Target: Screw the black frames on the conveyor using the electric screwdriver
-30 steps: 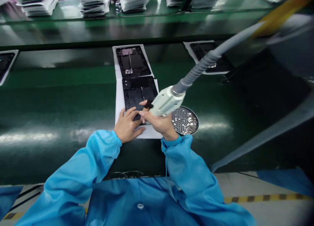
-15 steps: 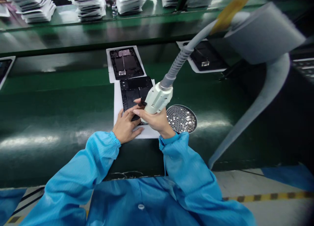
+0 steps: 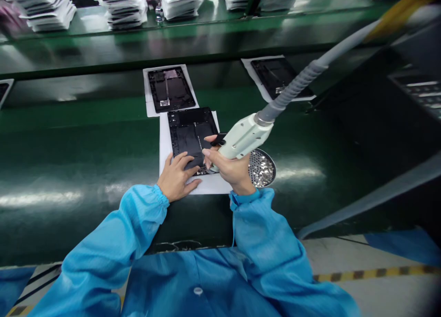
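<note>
A black tablet housing [image 3: 188, 135] lies open side up on a white sheet [image 3: 165, 138], with small parts along its near edge. My left hand [image 3: 177, 175] rests with spread fingers on the housing's near left corner. In my right hand [image 3: 232, 167] is a pale green hand tool [image 3: 246, 135] on a grey ribbed hose, tilted up to the right. Its tip is at the housing's near right corner; my fingers hide the contact. Just right of that hand, partly covered by it, sits a round perforated dish [image 3: 263, 167] of small shiny metal pieces.
Beyond the work, another tablet housing [image 3: 170, 89] lies on white paper, and a third [image 3: 275, 76] is farther right. Stacks of paper-wrapped parts [image 3: 126, 7] stand on the back shelf. A thick grey hose [image 3: 372, 197] hangs on the right.
My right hand has moved right along the housing's near edge, and the tool leans further right. The hose has swung right. The housings behind have shifted slightly left. My left hand stays put.
</note>
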Demonstrator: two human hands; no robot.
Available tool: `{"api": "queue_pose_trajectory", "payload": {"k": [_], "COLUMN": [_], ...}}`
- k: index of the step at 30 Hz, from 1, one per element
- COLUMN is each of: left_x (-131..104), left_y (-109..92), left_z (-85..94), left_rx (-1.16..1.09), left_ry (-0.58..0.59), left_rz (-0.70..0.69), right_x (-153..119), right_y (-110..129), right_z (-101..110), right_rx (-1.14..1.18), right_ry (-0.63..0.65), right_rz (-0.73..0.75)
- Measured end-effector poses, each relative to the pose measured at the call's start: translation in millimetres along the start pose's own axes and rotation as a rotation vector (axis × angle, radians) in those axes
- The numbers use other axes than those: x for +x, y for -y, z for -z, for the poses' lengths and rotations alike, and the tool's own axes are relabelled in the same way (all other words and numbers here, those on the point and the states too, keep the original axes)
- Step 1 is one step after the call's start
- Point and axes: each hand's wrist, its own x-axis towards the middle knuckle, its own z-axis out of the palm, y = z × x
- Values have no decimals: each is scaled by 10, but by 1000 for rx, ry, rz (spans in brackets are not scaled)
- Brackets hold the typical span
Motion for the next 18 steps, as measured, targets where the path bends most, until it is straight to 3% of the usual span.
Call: {"api": "queue_pose_trajectory", "payload": {"k": [12,18], "left_x": [-8,2], "left_y": [6,-6], "left_z": [-4,24], "left_rx": [-6,58], "left_ry": [26,44], "left_rz": [7,-25], "right_x": [-61,-51], "right_y": [-16,-14], "right_z": [19,28], "right_rx": [-84,-57], "right_ry": [78,39], "right_rz": [-33,21]}}
